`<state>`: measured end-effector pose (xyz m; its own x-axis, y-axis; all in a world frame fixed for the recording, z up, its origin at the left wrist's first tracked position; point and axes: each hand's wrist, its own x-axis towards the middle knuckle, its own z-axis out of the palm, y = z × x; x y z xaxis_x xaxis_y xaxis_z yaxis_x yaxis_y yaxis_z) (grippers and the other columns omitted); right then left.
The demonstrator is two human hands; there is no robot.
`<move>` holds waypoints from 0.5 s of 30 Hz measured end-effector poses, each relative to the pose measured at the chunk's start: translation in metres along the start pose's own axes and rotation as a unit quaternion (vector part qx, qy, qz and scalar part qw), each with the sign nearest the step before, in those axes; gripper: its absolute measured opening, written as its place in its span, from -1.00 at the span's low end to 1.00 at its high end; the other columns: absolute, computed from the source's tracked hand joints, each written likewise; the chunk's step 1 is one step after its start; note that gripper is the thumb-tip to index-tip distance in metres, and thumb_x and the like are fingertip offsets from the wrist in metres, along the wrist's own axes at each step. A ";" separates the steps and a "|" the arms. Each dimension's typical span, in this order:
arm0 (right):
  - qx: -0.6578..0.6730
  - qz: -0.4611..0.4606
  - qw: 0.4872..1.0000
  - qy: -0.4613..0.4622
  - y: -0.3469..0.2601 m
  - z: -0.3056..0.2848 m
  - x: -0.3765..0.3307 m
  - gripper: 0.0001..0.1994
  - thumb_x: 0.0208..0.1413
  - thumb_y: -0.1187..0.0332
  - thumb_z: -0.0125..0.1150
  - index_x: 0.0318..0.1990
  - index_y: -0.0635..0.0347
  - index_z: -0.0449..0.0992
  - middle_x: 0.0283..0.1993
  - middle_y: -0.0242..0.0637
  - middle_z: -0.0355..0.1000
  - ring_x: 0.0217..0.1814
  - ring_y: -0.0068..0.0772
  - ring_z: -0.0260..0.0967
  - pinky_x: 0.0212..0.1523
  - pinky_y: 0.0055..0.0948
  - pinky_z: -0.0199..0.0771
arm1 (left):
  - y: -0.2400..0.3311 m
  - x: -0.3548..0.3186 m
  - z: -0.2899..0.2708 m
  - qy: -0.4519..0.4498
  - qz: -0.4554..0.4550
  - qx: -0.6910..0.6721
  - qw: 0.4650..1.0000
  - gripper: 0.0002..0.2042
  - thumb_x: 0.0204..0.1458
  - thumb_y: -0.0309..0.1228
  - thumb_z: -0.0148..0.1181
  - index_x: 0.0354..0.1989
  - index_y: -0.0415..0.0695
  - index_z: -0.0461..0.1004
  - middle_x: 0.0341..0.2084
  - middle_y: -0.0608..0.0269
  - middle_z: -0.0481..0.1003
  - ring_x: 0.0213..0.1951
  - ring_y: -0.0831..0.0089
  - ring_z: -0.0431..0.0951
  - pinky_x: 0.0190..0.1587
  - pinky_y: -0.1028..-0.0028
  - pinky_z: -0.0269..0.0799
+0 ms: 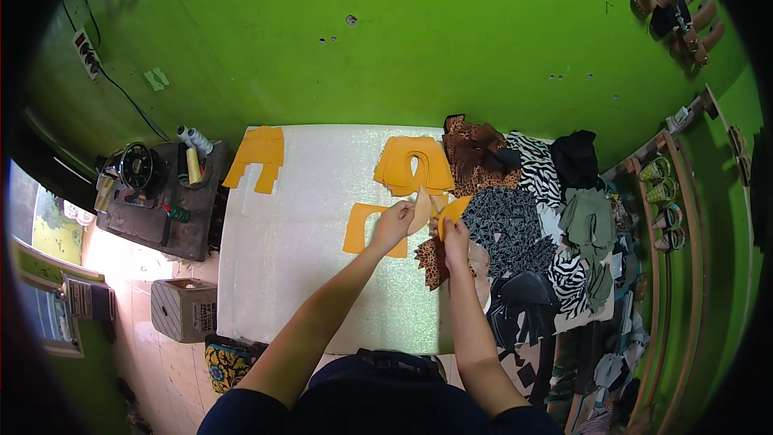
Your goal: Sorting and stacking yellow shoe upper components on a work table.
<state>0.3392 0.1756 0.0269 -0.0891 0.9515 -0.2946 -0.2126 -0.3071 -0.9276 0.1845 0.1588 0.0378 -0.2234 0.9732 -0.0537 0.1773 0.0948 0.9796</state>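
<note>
At the centre of the frame, the left hand (392,224) is closed in a pinch on a pale tan cut piece (421,209), held above the white table (306,274). Just to its right, the right hand (456,235) is closed in a pinch on the lower end of a yellow-orange cut piece (453,212), which points up and to the right. The 2 pieces meet or overlap between the hands; whether they are joined cannot be told.

Directly below the left hand, 1 flat yellow-orange panel (360,227) with a notch lies on the table, partly covered by that hand. Above the hands, toward upper centre, sits a stack of yellow-orange panels (413,164) with a keyhole-shaped cutout. A further group of yellow-orange panels (258,157) lies at the table's upper left corner, overhanging the edge.

Right of centre, a heap of patterned fabric pieces (531,225) covers the table's right side: leopard print, zebra print, black-and-grey mosaic, plain black and olive. A leopard-print scrap (432,262) lies just below the right hand.

At left of frame, a black sewing machine (153,185) stands on a dark stand, with a cardboard box (183,308) on the floor below it.
</note>
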 end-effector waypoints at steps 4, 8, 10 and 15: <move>-0.150 -0.121 0.977 0.090 -0.007 0.012 -0.002 -0.72 0.13 0.39 -0.08 -0.09 0.43 0.31 -0.18 -0.14 0.34 -0.20 -0.32 0.30 -0.12 -0.43 0.30 | 0.002 -0.004 -0.019 0.007 -0.003 0.033 0.999 -0.77 0.01 -0.34 0.04 -0.29 -0.27 0.42 -0.49 0.12 0.50 -0.41 0.47 0.49 -0.32 0.52 0.36; -0.374 -0.292 0.852 0.220 -0.017 0.042 -0.024 -0.64 0.09 0.26 -0.04 -0.11 0.43 0.30 -0.15 0.00 0.27 -0.12 -0.15 0.25 -0.04 -0.28 0.20 | 0.009 -0.014 -0.029 0.035 0.055 0.069 0.996 -0.83 -0.02 -0.39 0.05 -0.34 -0.24 0.43 -0.47 0.16 0.46 -0.43 0.34 0.47 -0.34 0.46 0.36; -0.238 -0.110 0.961 0.092 -0.023 0.049 -0.025 -0.66 0.10 0.22 -0.03 -0.17 0.40 0.33 -0.25 -0.10 0.31 -0.22 -0.28 0.30 -0.15 -0.37 0.26 | 0.021 -0.021 -0.034 0.050 0.112 0.146 0.982 -0.85 -0.05 -0.41 0.07 -0.36 -0.21 0.43 -0.46 0.18 0.44 -0.42 0.30 0.45 -0.35 0.43 0.36; -0.051 0.117 0.982 -0.140 -0.025 0.063 -0.033 -0.78 0.07 0.27 0.00 -0.34 0.28 0.42 -0.46 -0.37 0.37 -0.44 -0.64 0.32 -0.50 -0.72 0.26 | 0.008 -0.046 -0.056 -0.011 0.356 0.367 0.859 -0.86 -0.18 -0.48 0.12 -0.37 -0.12 0.44 -0.37 0.22 0.42 -0.27 0.29 0.43 -0.21 0.36 0.34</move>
<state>0.2868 0.1505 0.0746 -0.3913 0.8074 -0.4415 -0.0569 -0.5001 -0.8641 0.1422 0.1033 0.0593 0.2092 0.8417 0.4978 0.8203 -0.4281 0.3792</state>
